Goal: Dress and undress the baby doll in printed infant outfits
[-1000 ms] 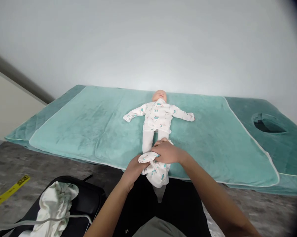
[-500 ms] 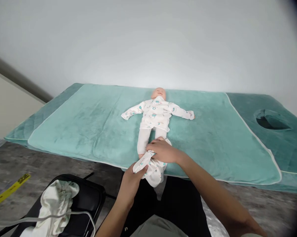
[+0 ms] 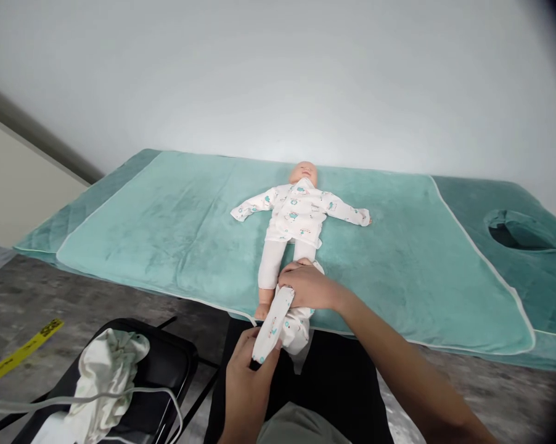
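A baby doll [image 3: 297, 213] lies on its back on the green-covered bed, arms spread, in a white printed top and white leggings. Printed baby trousers [image 3: 296, 330] hang at the bed's near edge, bunched around one of the doll's lower legs. My left hand [image 3: 253, 364] pinches the loose trouser leg, stretched out below the doll's bare foot [image 3: 263, 305]. My right hand [image 3: 308, 285] is closed on the bunched trousers by the other leg; that foot is hidden under hand and cloth.
The bed [image 3: 398, 265] stands against a pale wall and has a face hole [image 3: 521, 234] at its right end. Lower left, a black folding chair [image 3: 167, 376] carries crumpled pale clothes [image 3: 106, 376], with a white cable [image 3: 74, 399] across them. Yellow tape [image 3: 23, 357] marks the floor.
My left hand has drawn the loose trouser leg down and towards me, away from the doll's foot, which now shows bare. My right hand has stayed at the other leg.
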